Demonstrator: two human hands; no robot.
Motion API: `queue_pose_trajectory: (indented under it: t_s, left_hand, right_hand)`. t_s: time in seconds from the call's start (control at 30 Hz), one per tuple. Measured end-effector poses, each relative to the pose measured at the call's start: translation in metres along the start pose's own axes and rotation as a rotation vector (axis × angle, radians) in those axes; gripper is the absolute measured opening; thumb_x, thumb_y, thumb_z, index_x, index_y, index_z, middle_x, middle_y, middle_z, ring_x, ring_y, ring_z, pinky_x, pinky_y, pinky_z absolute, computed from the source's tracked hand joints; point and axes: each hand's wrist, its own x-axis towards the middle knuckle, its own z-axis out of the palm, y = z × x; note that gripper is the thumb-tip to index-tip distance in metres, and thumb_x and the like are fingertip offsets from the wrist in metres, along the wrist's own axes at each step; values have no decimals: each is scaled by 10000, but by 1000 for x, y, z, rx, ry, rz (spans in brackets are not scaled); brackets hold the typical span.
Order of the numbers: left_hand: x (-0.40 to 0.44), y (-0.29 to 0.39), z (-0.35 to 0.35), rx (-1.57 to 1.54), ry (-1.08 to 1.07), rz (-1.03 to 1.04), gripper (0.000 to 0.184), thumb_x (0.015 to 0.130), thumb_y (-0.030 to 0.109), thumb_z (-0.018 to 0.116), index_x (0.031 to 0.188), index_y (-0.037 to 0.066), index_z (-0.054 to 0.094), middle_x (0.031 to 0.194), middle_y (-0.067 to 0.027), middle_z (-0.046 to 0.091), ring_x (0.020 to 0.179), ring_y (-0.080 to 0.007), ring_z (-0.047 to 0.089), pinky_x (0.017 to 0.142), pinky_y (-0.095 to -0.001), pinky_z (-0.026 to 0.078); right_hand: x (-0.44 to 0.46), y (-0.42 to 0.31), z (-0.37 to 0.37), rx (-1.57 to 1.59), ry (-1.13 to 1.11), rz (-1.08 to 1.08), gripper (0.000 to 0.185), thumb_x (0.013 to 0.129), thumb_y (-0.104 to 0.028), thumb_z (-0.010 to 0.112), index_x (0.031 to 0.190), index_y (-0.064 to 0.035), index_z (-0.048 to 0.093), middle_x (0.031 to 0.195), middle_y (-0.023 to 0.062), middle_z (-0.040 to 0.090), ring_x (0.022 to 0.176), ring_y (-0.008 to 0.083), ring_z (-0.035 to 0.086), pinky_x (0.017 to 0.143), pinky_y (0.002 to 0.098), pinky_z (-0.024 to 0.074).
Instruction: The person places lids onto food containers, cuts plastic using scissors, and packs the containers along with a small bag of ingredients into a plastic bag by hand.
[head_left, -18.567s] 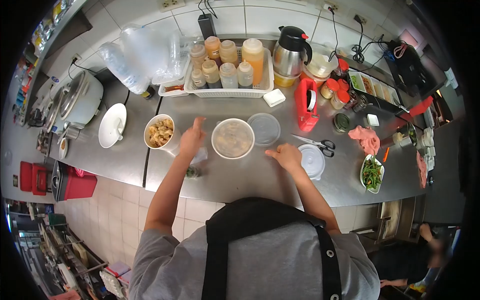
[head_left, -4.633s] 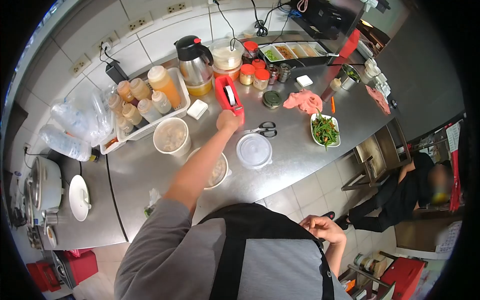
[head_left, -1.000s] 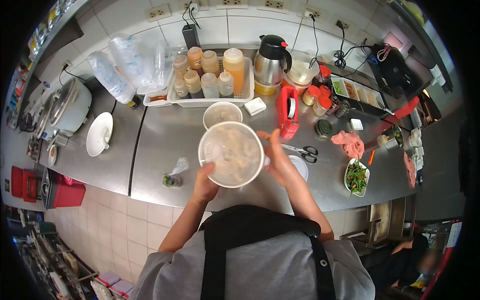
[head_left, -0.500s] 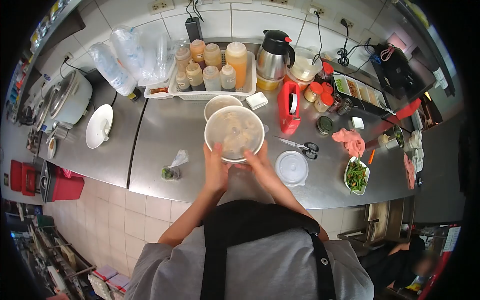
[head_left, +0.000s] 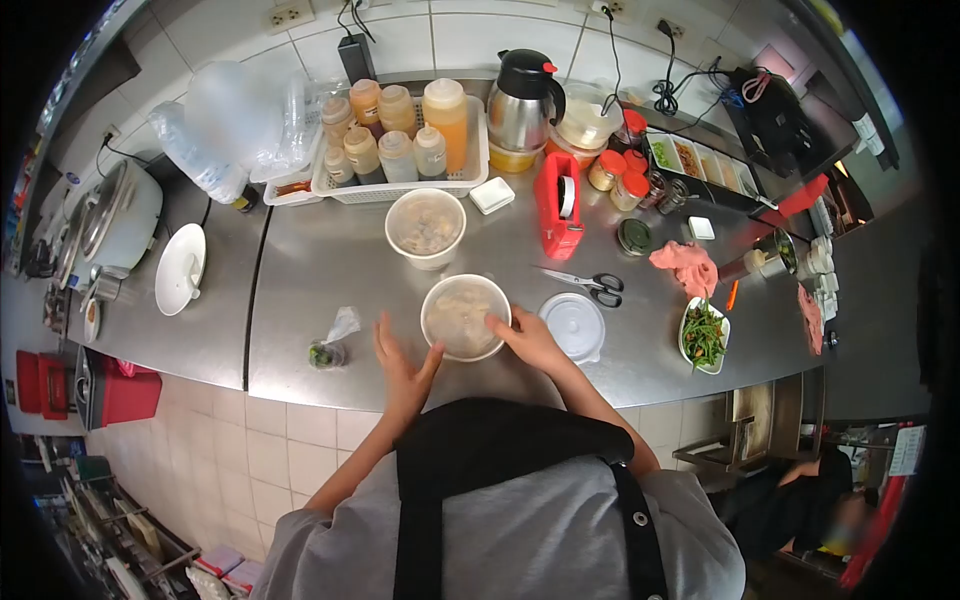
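Near tub (head_left: 460, 308) — white, round, closed by a translucent cover with pale pieces showing beneath — rests on the steel surface (head_left: 300, 270), close to its front edge. The right hand (head_left: 528, 340) grips the near tub at its right side, thumb laid over the cover's edge and fingers along the outer wall. The left hand (head_left: 405, 372) is spread at the left side, fingers apart and thumb beside the rim; whether that thumb touches cannot be told.

Directly beyond the near tub, slightly to its left and apart from it, stands a second tub (head_left: 426, 225), also covered. Just right of the near tub lies a round lid (head_left: 572, 328); beyond the lid, scissors (head_left: 583, 281) and a red tape dispenser (head_left: 555, 215). To the near tub's left sits a small clear bag (head_left: 328, 352) with green contents.

Farther behind the near tub are a white basket (head_left: 350, 193) of squeeze bottles (head_left: 397, 152) and a steel jug (head_left: 520, 110). Well to its right: a white bowl (head_left: 725, 330) of green vegetables and a pink cloth (head_left: 690, 268). Well to its left: a white plate (head_left: 172, 278).
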Motion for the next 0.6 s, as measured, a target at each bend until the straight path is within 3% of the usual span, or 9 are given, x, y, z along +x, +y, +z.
queue_pose_trajectory:
  t_s: [0.03,0.1,0.17,0.23,0.33,0.37,0.5,0.57,0.6]
  left_hand:
    - [0,9,-5,208,78,202,713,872,227,674,1434,28,283,1458,-306,230,1334,-423,338,1044,-480,353]
    - [5,30,-7,182,36,309,599,850,183,679,1362,35,407,1418,-287,314,1301,-431,373,1028,-464,370]
    - [16,48,0,112,-35,435,466,839,149,673,1264,42,517,1359,-251,408,1252,-417,424,1007,-446,391]
    - [30,70,18,3,-136,586,315,839,125,656,1142,48,614,1283,-198,513,1190,-382,491,980,-428,414]
    - [50,101,62,-212,-426,626,190,866,100,625,1049,54,653,1131,-115,617,1079,-282,579,930,-392,452]
    - [57,116,72,-226,-536,626,179,895,99,604,1059,49,653,1110,-104,625,1086,-251,586,941,-373,453]
    - [108,119,140,-359,-1048,21,308,957,250,504,1158,53,627,1174,-105,626,1115,-228,579,962,-385,458]
    - [131,119,166,-380,-1161,-202,372,970,299,457,1203,48,603,1207,-109,617,1128,-231,574,970,-388,456]
    - [142,113,178,-406,-1170,-258,402,972,320,439,1222,44,589,1223,-114,610,1133,-236,571,973,-389,454]
  right_hand:
    - [6,4,-6,-279,99,-68,415,911,-350,619,1125,5,630,1073,162,641,1026,266,626,829,374,507]
    - [37,23,-29,-98,521,-295,327,903,-304,616,985,6,681,971,170,665,923,302,646,824,387,490]
    - [76,25,-86,-137,913,-518,296,909,-281,592,1035,-27,677,995,187,676,893,306,647,834,387,484]
    - [114,47,-137,-339,894,-154,288,906,-273,601,1025,-23,678,951,206,675,873,289,647,803,380,487]
    - [134,22,-143,3,700,314,294,896,-283,620,994,-12,679,944,212,674,847,287,633,785,386,474]
    - [134,20,-144,-5,634,222,308,895,-287,626,996,-1,675,942,204,678,863,280,632,791,380,473]
    - [83,11,-161,-387,427,-162,359,905,-306,638,1021,33,657,1054,161,665,986,226,615,847,332,468]
    - [11,14,-148,-58,449,-244,363,906,-289,644,1063,38,642,1184,145,603,1112,211,561,948,328,426]
    - [-44,-17,-133,106,406,-101,331,908,-269,641,1072,19,636,1286,136,535,1188,223,504,1020,336,366]
